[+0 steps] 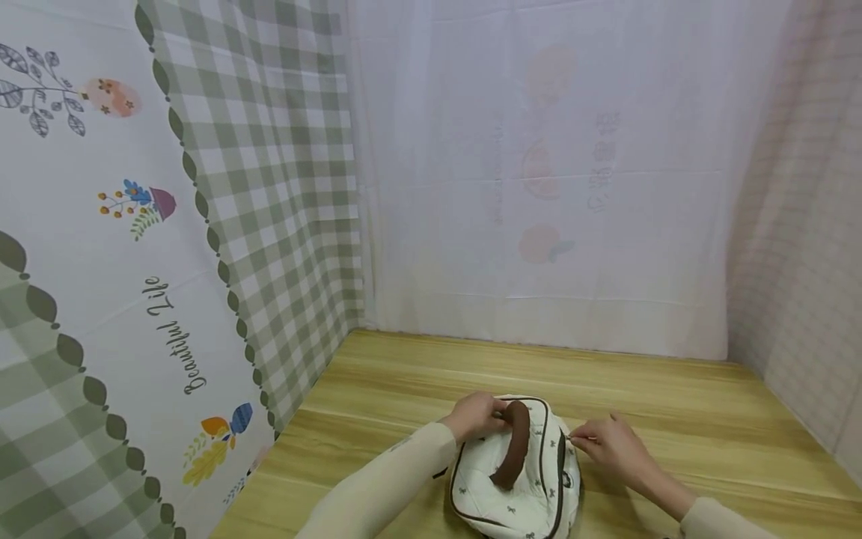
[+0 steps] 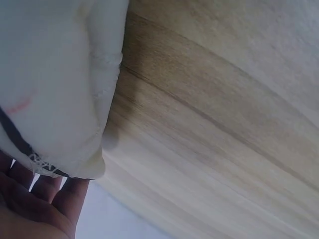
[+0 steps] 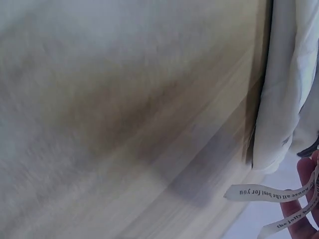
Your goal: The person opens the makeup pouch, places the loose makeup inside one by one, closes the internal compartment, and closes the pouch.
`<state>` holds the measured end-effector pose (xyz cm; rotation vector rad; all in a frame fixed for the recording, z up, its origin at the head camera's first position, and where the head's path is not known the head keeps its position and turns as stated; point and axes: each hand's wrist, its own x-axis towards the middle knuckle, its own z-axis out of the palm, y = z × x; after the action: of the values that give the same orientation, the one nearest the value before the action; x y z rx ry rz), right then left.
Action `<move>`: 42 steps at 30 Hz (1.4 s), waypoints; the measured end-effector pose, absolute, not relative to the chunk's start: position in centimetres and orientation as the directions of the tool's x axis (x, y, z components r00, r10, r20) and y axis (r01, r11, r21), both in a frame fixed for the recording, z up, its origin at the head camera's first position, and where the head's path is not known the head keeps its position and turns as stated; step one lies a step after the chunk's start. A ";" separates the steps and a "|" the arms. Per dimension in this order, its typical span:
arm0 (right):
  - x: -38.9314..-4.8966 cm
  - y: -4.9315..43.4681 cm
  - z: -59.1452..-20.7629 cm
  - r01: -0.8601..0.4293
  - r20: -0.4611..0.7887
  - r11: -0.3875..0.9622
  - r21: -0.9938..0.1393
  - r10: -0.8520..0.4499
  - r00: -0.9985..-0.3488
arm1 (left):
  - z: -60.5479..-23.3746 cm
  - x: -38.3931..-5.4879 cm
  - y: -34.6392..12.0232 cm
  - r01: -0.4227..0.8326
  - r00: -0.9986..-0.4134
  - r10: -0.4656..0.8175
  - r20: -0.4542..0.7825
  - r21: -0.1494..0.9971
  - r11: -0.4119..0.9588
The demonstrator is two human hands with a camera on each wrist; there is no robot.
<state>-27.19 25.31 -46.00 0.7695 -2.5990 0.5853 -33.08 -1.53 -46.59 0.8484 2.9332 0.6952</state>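
A small white quilted bag (image 1: 494, 494) with dark piping, a tiny bow print and a brown handle (image 1: 515, 449) lies on the table. My left hand (image 1: 474, 416) grips its far left corner beside the handle, some fingers hidden behind it. In the left wrist view, the fingers of my left hand (image 2: 45, 204) lie against the bag's edge (image 2: 60, 89). At the bag's right side, my right hand (image 1: 611, 448) pinches the zipper pull (image 1: 569, 437). A printed ribbon (image 3: 269, 192) hangs from those fingers in the right wrist view. Beside the pull, a dark slit (image 1: 561, 453) shows along the zipper.
The wood-grain table (image 1: 377, 389) extends around the bag. A green checked cloth (image 1: 269, 150) hangs at the left, a pale sheet (image 1: 438, 187) at the back, and another checked cloth (image 1: 808, 224) at the right.
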 end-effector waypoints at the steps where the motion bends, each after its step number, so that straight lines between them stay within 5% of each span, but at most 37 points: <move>1: -26.9 25.2 -45.9 -0.577 0.456 0.765 -0.285 -0.421 -0.784 | -46.6 -33.1 -1.5 0.497 -0.859 0.500 0.112 0.417 0.761; 12: -23.9 24.5 -45.9 -0.641 0.519 0.715 -0.278 -0.450 -0.727 | -46.4 -32.8 -1.6 0.417 -0.905 0.410 0.112 0.421 0.806; 21: -21.2 25.4 -48.1 -0.872 0.571 0.485 -0.071 -0.696 -0.434 | -46.0 -32.4 -1.9 0.409 -0.911 0.389 0.136 0.413 0.814; 24: -20.9 25.7 -48.2 -0.897 0.539 0.435 -0.084 -0.737 -0.408 | -46.1 -32.4 -2.0 0.410 -0.911 0.386 0.143 0.409 0.815; 29: -20.9 26.0 -48.2 -0.884 0.553 0.454 -0.112 -0.710 -0.435 | -46.3 -32.5 -2.1 0.403 -0.914 0.382 0.134 0.403 0.822; 42: -21.6 27.5 -46.9 -0.744 0.486 0.635 -0.208 -0.593 -0.642 | -46.7 -32.3 -3.4 0.403 -0.915 0.375 0.149 0.386 0.830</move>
<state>-21.59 27.54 -46.94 1.0619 -2.4844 0.5586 -32.30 -3.45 -46.67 0.6534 3.0684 0.6715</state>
